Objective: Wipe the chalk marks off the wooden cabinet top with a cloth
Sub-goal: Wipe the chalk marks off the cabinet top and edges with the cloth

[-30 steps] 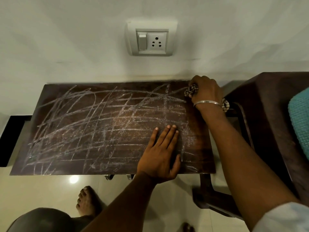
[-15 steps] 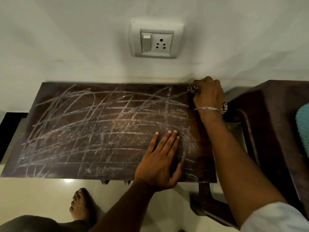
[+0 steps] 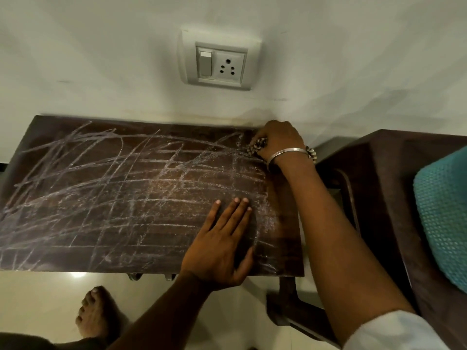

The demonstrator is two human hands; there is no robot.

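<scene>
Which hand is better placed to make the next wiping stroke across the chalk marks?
Right hand: it grips the cloth at the cabinet top's far right corner. Left hand lies flat, empty.

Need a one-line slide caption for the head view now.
Right hand presses cloth at chalk-covered cabinet top's far right corner; left hand lies flat.

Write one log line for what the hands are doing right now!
stage: wiping barely begun | right hand: shut on cloth, far right corner | left hand: flat on cabinet top | chalk marks: cover most
</scene>
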